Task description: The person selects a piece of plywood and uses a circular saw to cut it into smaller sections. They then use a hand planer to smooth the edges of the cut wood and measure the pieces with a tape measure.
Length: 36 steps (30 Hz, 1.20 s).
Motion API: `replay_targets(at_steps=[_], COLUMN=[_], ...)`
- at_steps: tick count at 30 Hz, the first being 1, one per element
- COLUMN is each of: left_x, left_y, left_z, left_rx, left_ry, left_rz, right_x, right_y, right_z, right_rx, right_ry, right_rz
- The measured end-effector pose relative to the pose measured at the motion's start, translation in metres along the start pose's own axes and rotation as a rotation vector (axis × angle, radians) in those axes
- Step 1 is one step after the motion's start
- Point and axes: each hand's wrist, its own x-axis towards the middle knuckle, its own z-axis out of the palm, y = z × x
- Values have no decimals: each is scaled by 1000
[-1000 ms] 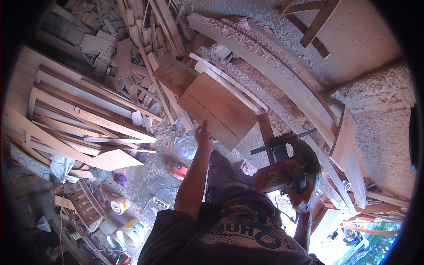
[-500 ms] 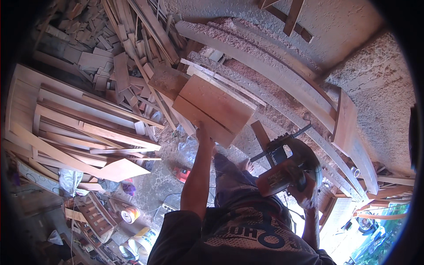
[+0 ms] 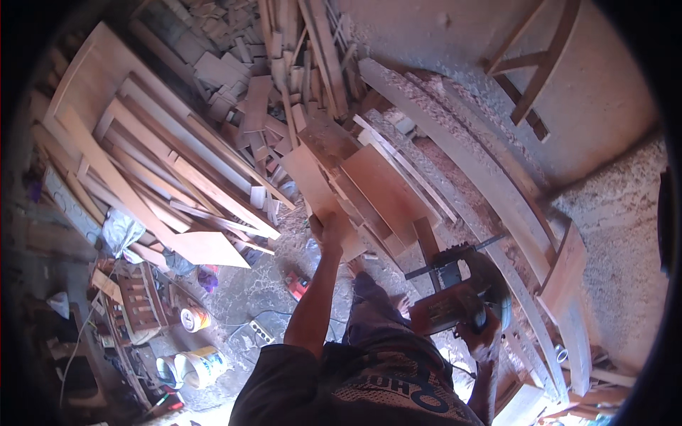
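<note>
My left hand (image 3: 325, 231) grips a flat wooden piece (image 3: 304, 177), pulled apart at the left from a wider brown board (image 3: 376, 192). Narrow strips of wood show between the two, below a darker plank (image 3: 327, 135). My right hand (image 3: 477, 332) is closed on the handle of a circular saw (image 3: 444, 309), held at the right of the board. A narrow wooden piece (image 3: 426, 241) lies under the saw's metal guide bar. The saw's blade cannot be made out.
Leaning boards and frames (image 3: 170, 170) fill the left, with heaped offcuts (image 3: 220, 64) behind. Long dusty beams (image 3: 483, 170) run along the right beside a wall. A red tool (image 3: 298, 284), power strip (image 3: 259, 330) and buckets (image 3: 202, 366) are on the floor.
The left-hand piece has split away from the brown board toward the left, showing strips between them. The view has turned slightly; the saw stays in my right hand.
</note>
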Motion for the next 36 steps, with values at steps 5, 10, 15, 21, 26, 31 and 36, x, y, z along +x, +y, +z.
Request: replay_targets(at_steps=[5, 10, 15, 21, 26, 31, 36], left_x=[51, 88, 116, 120, 114, 106, 94], left_y=[129, 205, 235, 257, 261, 266, 276], left_z=[5, 8, 4, 3, 3, 1, 3], left_rx=[-112, -203, -233, -225, -210, -212, -306], left_ry=[-252, -316, -335, -425, -401, -412, -372], left_rz=[316, 428, 443, 473, 447, 454, 408], right_x=[5, 5, -3, -14, -24, -31, -33], right_y=[-24, -6, -4, -15, -19, -23, -28], right_z=[3, 1, -11, -21, -26, -29, -30], right_rx=[48, 92, 143, 160, 162, 167, 176], right_ry=[65, 91, 76, 108, 130, 148, 163], right_rz=[-176, -318, -326, -410, -456, -499, -549])
